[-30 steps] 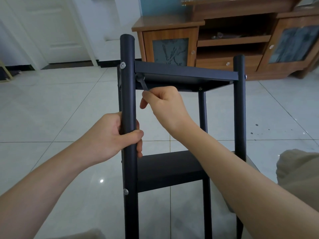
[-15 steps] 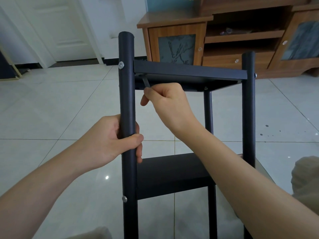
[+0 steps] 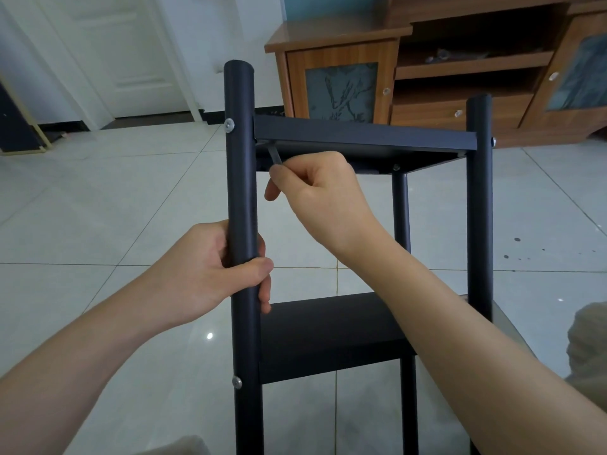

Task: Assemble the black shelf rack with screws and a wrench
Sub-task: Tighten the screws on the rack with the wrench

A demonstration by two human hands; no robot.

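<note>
Black shelf rack (image 3: 361,138) stands upright on the floor (image 3: 98,208), centre of view, close in front of the person. Posts are round matte black tubes with capped tops; shelves are flat black panels with a folded edge.

Left hand (image 3: 210,274) wraps the near left post (image 3: 241,192) about mid-height, fingers curled round the tube, thumb across the front.

Right hand (image 3: 325,198) is just under the upper shelf (image 3: 410,143) at its near left corner, fingers curled, pinching a thin grey metal wrench (image 3: 274,156). The wrench slants up to the underside of the shelf beside the post; its tip is hidden in shadow.

Silver round-head screw (image 3: 229,125) sits in the left post level with the upper shelf. A second screw (image 3: 237,381) sits lower, level with the lower shelf (image 3: 328,336). Another small screw head (image 3: 396,167) shows under the upper shelf by the far post (image 3: 400,208). Right post (image 3: 479,198) stands at the shelf's right end.

Floor is glossy pale tile with thin grout lines and a few dark specks to the right.

Far side: wooden cabinet (image 3: 331,37), orange-brown grain, with a patterned glass door (image 3: 341,90) and small knobs. Its open compartment (image 3: 473,62) holds small grey items, too blurred to name. White panelled door (image 3: 115,44) far left.
</note>
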